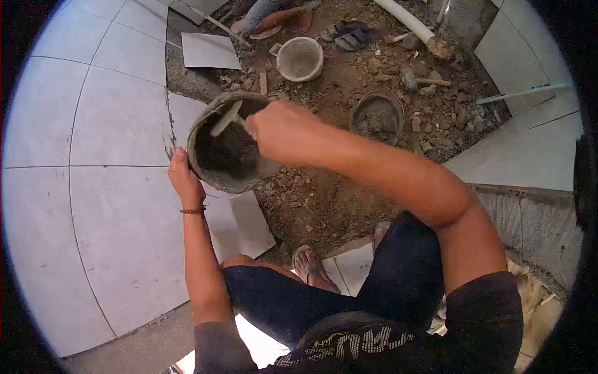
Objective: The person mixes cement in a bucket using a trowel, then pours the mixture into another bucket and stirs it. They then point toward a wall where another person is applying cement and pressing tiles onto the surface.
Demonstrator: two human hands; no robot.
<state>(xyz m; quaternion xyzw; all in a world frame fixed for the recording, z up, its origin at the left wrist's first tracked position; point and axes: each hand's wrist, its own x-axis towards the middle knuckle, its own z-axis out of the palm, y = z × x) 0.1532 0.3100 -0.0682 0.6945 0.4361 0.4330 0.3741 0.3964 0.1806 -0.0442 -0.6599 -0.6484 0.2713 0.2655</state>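
A mortar-caked bucket (pixel 199 163) is tilted with its mouth toward me, and wet grey mortar (pixel 230 149) lies inside. My left hand (pixel 184 179) is closed on the bucket's left rim, thumb up against its outer edge. Over the opening, my right hand (pixel 277 132) is wrapped round the handle of a trowel (pixel 227 118). The trowel's narrow, pale blade reaches inside the bucket near its upper left wall. My right hand and forearm hide part of the bucket's right side.
White floor tiles (pixel 124 218) cover the left. Broken soil and rubble (pixel 336 193) lie ahead, with a pale bucket (pixel 300 59), a second mortar bucket (pixel 378 118), a hammer (pixel 423 81), sandals (pixel 349 34), a white pipe (pixel 405 20) and a loose tile (pixel 210 51). Another person's leg (pixel 265 15) shows at the top.
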